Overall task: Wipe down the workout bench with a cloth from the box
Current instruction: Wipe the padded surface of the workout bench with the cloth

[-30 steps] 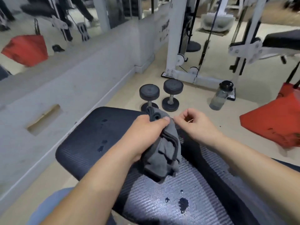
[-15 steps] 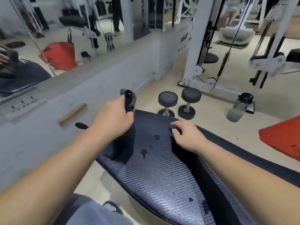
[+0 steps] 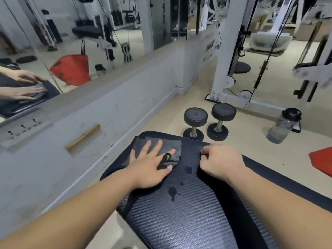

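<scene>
The black ribbed workout bench point(image 3: 179, 221) fills the lower middle of the head view, with dark wet spots point(image 3: 173, 191) on its pad. A grey cloth point(image 3: 172, 147) with a small green-and-black loop lies flat on the bench's far left corner. My left hand point(image 3: 150, 166) presses flat on the cloth, fingers spread. My right hand point(image 3: 220, 161) rests to the right, fingers curled over the bench's edge at the gap between pads. The cloth box is not in view.
Two black dumbbells point(image 3: 209, 123) stand on the floor just beyond the bench. A clear water bottle point(image 3: 283, 126) is to their right, a red bag point(image 3: 321, 160) at the right edge. A white cable machine frame point(image 3: 228, 56) stands behind; a low wall with mirror point(image 3: 75, 51) runs along the left.
My left hand brought the bunched cloth down from the air and spread it flat on the bench's far corner. My right hand shifted slightly and now curls on the pad's edge.
</scene>
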